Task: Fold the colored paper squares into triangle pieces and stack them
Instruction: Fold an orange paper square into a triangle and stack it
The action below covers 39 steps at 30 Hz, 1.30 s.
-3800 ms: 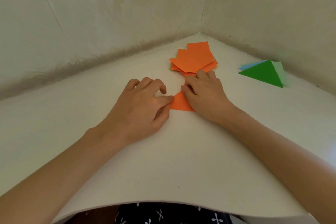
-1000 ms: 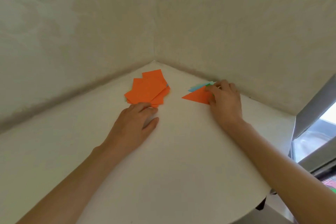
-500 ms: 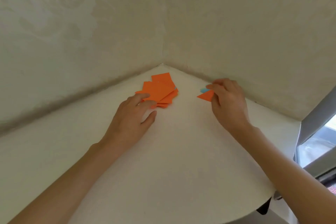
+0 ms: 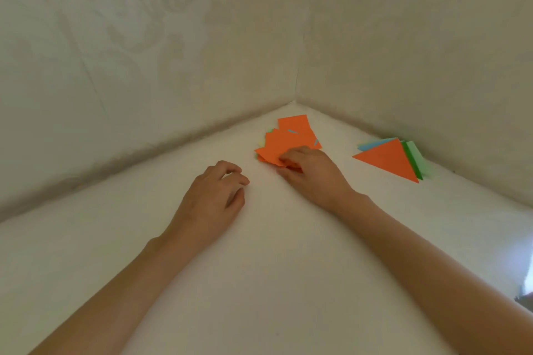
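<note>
- Loosely fanned, the pile of orange squares (image 4: 292, 135) lies on the table (image 4: 259, 282) close to the corner where the walls meet. Slivers of blue and green paper show among the sheets.
- Such sheets are likely featherlight, thin, limp and slick against each other, so a flat push would probably drag several. Lifting one corner and peeling should free a single sheet without stray creases.
- The right hand (image 4: 311, 174) is at the pile's near edge. Its fingers (image 4: 288, 156) are curled and apparently pinch the near corner of the top square (image 4: 274, 150); blur hides how many sheets they hold.
- The left hand (image 4: 213, 199) rests on the table just left of the pile, loosely curled and holding nothing.
- Well to the right, by the wall, sits the stack of folded triangles (image 4: 386, 160), orange over green and blue.
</note>
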Tool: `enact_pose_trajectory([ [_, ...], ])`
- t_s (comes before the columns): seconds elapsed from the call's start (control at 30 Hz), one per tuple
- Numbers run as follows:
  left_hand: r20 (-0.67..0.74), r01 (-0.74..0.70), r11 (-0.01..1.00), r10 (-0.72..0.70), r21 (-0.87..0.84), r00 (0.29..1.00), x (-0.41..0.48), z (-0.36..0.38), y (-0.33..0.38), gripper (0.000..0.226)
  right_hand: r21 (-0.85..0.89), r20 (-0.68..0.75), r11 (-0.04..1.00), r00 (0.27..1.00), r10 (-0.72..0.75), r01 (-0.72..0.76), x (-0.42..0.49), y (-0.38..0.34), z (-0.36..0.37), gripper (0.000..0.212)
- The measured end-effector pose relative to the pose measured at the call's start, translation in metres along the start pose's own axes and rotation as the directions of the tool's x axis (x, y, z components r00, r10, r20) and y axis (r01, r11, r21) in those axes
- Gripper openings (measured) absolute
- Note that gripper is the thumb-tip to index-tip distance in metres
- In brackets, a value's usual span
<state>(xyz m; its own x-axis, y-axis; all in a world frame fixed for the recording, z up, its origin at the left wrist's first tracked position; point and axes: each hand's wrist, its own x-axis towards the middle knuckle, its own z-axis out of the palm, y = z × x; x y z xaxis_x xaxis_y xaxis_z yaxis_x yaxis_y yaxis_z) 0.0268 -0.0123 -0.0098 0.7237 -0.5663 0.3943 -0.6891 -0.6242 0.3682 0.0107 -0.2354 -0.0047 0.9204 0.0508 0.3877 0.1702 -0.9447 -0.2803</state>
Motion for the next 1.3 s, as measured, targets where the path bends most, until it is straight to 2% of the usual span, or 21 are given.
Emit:
enact_pose_trajectory([
  [0.13,-0.021,-0.036,0.999,0.037,0.014,0.999,-0.001,0.001,0.001,0.016,0.056,-0.093,0.994,0.992,-0.088,0.094,-0.004,-0.003,-0.004,0.016],
  [0.2,-0.032,-0.043,0.999,0.044,0.019,0.999,-0.003,0.002,0.001,0.015,0.077,-0.103,0.997,0.995,0.011,-0.003,-0.006,-0.004,-0.004,0.014],
  [0.3,-0.041,-0.045,0.999,0.045,0.013,0.998,-0.004,0.001,0.002,0.016,0.233,-0.022,0.945,0.970,0.241,-0.229,-0.007,-0.008,-0.007,0.008],
  [0.37,-0.048,-0.043,0.999,0.043,0.014,0.998,-0.004,0.001,0.002,0.015,0.327,0.057,0.894,0.951,0.303,-0.305,-0.007,-0.011,-0.013,0.001],
  [0.47,-0.053,-0.047,0.999,0.048,0.010,0.997,-0.004,0.001,0.001,0.015,0.399,0.126,0.856,0.944,0.304,-0.329,-0.012,-0.014,-0.021,0.010],
  [0.5,-0.051,-0.038,0.999,0.038,-0.001,0.998,-0.004,0.001,0.001,0.018,0.406,0.093,0.866,0.955,0.280,-0.293,-0.014,-0.017,-0.024,0.012],
  [0.6,-0.084,0.019,0.994,-0.028,-0.105,0.996,-0.004,-0.003,0.004,0.043,0.457,-0.170,0.882,0.963,0.210,-0.112,-0.016,-0.028,-0.034,0.012],
  [0.67,-0.123,0.130,0.914,-0.191,-0.385,0.974,-0.003,-0.009,0.010,0.055,0.629,-0.244,0.776,0.933,0.265,-0.056,-0.017,-0.038,-0.042,0.013],
  [0.73,-0.044,0.220,0.675,-0.351,-0.704,0.935,0.001,-0.013,0.017,0.068,0.778,-0.179,0.626,0.935,0.307,-0.056,-0.018,-0.047,-0.046,0.015],
  [0.8,0.069,0.261,0.450,-0.398,-0.854,0.915,0.003,-0.015,0.020,0.065,0.878,-0.066,0.469,0.945,0.320,-0.097,-0.020,-0.054,-0.043,0.014],
  [0.83,0.108,0.270,0.391,-0.388,-0.880,0.915,0.003,-0.017,0.021,0.056,0.898,-0.021,0.423,0.948,0.318,-0.122,-0.021,-0.056,-0.041,0.013],
  [0.9,0.135,0.268,0.382,-0.340,-0.884,0.931,0.001,-0.019,0.024,0.034,0.917,0.033,0.366,0.946,0.322,-0.157,-0.022,-0.058,-0.035,0.014],
  [0.97,0.075,0.218,0.448,-0.316,-0.867,0.946,0.000,-0.018,0.023,0.010,0.929,0.062,0.328,0.945,0.322,-0.172,-0.022,-0.057,-0.034,0.017],
  [1.0,0.020,0.188,0.494,-0.325,-0.849,0.945,0.000,-0.018,0.021,0.014,0.929,0.072,0.324,0.946,0.315,-0.179,-0.023,-0.057,-0.035,0.020],
  [1.07,-0.105,0.127,0.595,-0.340,-0.794,0.935,0.001,-0.020,0.016,0.020,0.902,0.066,0.398,0.963,0.262,-0.170,-0.024,-0.056,-0.038,0.031],
  [1.13,-0.263,0.023,0.766,-0.249,-0.643,0.932,-0.001,-0.025,0.015,0.017,0.784,0.036,0.609,0.989,0.141,-0.115,-0.027,-0.055,-0.040,0.038],
  [1.2,-0.398,-0.144,0.941,0.011,-0.305,0.917,-0.005,-0.026,0.015,0.009,0.542,-0.026,0.840,1.000,0.011,0.005,-0.029,-0.055,-0.035,0.035],
  [1.23,-0.416,-0.224,0.966,0.155,-0.124,0.896,-0.006,-0.024,0.016,0.008,0.398,-0.087,0.912,0.994,-0.066,0.095,-0.028,-0.054,-0.031,0.028],
  [1.3,-0.397,-0.331,0.940,0.337,0.086,0.854,-0.008,-0.021,0.019,0.011,0.204,-0.189,0.951,0.962,-0.196,0.234,-0.026,-0.051,-0.023,0.016],
])
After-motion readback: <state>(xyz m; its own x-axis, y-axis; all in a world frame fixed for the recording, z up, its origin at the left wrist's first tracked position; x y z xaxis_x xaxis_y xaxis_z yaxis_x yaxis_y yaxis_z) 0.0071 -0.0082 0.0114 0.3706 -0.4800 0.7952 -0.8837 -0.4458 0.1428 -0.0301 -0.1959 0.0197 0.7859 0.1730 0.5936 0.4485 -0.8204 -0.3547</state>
